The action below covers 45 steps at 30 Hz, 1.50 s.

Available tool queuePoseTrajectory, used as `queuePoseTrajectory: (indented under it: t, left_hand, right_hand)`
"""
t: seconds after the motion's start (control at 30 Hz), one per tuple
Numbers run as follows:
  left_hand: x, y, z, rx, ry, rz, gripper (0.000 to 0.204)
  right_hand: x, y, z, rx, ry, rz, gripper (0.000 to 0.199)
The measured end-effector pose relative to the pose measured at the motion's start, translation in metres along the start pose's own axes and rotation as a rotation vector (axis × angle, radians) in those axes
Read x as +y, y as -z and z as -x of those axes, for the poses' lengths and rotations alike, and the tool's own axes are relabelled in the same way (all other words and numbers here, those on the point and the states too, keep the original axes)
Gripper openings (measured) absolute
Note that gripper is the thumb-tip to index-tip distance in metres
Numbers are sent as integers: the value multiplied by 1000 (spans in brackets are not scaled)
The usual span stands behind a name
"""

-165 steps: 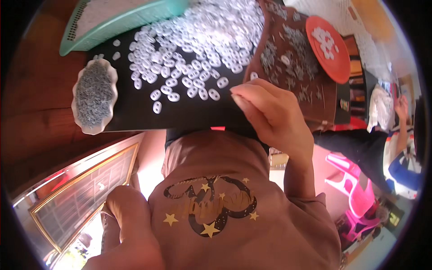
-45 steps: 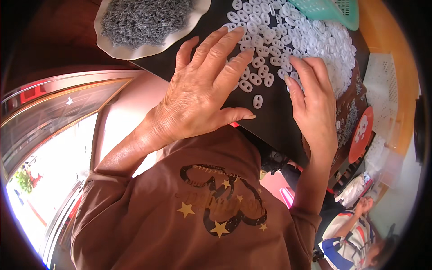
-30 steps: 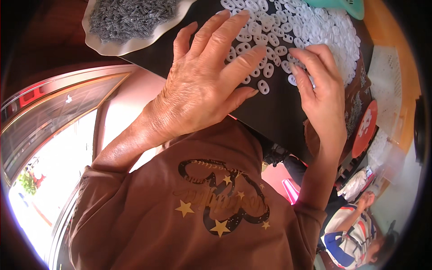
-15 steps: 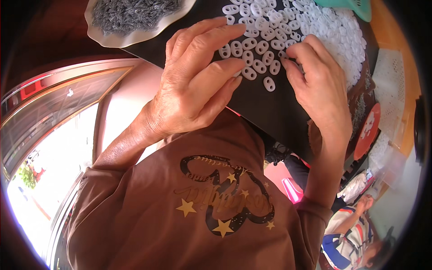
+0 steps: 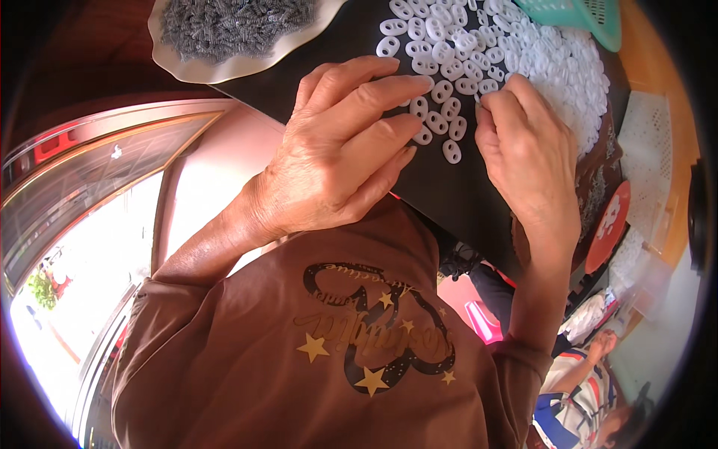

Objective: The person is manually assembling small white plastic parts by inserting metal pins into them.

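Loose white oval plastic pieces, each with two holes [image 5: 452,152], lie spread on the black tabletop [image 5: 441,187]. My left hand [image 5: 336,142] is over the left side of them, fingers stretched out and slightly apart. Its fingertips partly cover a few pieces, and I see nothing gripped in it. To the right of the loose pieces, my right hand [image 5: 527,142] has thumb and forefinger pinched together. A thin sliver shows at those fingertips, too small to name.
A cream wavy-rimmed bowl [image 5: 202,77] of small grey spring-like pieces [image 5: 232,30] stands at the far left. Heaped white pieces [image 5: 572,75] and a green basket [image 5: 598,22] are at the far right. A red plate [image 5: 609,224] lies beyond my right forearm. Another person [image 5: 576,389] sits at lower right.
The tabletop things sit slightly lower and to the right in view. Both hands have come down a little with them; the right hand keeps its pinch.
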<state>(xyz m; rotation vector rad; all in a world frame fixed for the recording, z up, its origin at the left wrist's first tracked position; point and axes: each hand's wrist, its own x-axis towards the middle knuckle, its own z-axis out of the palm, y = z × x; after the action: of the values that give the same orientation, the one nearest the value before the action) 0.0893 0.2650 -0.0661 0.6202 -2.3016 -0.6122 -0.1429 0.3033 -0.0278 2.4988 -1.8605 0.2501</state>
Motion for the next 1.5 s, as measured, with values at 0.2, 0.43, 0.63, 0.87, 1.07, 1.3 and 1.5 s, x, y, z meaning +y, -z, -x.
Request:
queuePoseTrajectory:
  t: [0.2,0.43,0.63,0.87,1.07,1.3,1.5]
  left_hand:
    - [-7,-2,-2,2,-19,-6,24]
    - [-11,-7,-1,43,-20,-2,19]
    - [-13,-11,-1,75,-5,-16,21]
    - [-14,-11,-2,63,-11,-45,24]
    - [-18,-15,1,99,-26,-30,23]
    - [-17,-15,1,128,-19,-20,22]
    - [-19,-16,2,156,-39,-10,21]
  right_hand:
    - [22,11,-2,98,-98,-123,8]
    - [17,10,-27,129,-1,-176,14]
    - [-2,1,-56,-18,106,-258,24]
    - [19,0,-52,-12,36,-153,19]
    - [-2,-5,-57,-46,103,-344,22]
    - [3,-3,-59,-47,103,-298,21]
    - [-11,-3,-63,-120,43,-201,14]
